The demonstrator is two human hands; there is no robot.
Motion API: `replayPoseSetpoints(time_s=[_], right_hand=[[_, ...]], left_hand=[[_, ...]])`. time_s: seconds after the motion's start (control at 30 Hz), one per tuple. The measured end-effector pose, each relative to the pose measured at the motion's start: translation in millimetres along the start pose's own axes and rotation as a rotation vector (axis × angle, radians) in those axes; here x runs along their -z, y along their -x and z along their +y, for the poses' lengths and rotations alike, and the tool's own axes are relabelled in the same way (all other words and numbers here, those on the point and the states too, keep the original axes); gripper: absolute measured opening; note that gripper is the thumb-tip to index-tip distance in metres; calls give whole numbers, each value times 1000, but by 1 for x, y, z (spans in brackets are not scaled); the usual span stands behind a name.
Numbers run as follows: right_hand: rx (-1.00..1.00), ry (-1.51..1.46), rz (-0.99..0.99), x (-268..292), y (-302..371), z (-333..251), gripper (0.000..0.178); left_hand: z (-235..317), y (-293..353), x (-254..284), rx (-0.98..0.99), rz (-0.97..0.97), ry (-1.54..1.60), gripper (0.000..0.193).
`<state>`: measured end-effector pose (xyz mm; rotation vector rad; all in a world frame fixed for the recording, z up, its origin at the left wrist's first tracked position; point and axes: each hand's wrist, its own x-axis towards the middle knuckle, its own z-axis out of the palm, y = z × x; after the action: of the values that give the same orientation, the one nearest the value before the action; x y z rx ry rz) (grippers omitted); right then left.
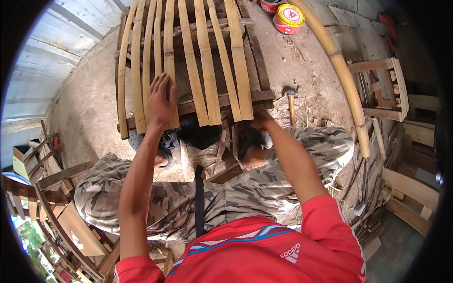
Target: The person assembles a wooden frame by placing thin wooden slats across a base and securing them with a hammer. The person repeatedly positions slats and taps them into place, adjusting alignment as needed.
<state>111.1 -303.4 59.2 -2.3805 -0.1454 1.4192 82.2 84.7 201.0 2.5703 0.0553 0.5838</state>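
The person is pressing the left hand [160, 101] flat, fingers together and stretched out, on the pale curved bamboo slats [188, 61] of a dark wooden frame [257, 96] that is lying on the dusty concrete floor [89, 108] in front of the knees. The right hand [261, 120] is working at the frame's near crossbar, at the lower end of the rightmost slats; whether its fingers are closed on anything cannot be told. To do this well, the flat palm should be bearing straight down so the slat under it is not sliding along the crossbar while the other hand is fixing the ends. A wooden-handled hammer [291, 106] is lying just beside the right hand, and a red and yellow round tin [289, 19] is standing well apart.
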Motion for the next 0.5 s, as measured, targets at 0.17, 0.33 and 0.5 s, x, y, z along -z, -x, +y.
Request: replayPoseSetpoints(time_s=[0.17,0.33,0.5], right_hand=[[-229,139,476,59,-19,92,34],[-572,-198,800,46,-36,131,51],[-749,-349,664,50,-37,149,63]], left_hand=[[6,-1,-1,5,-7,-15,40],[-1,-1,5,13,-7,-75,39],[6,-4,12,43,-54,-99,40]])
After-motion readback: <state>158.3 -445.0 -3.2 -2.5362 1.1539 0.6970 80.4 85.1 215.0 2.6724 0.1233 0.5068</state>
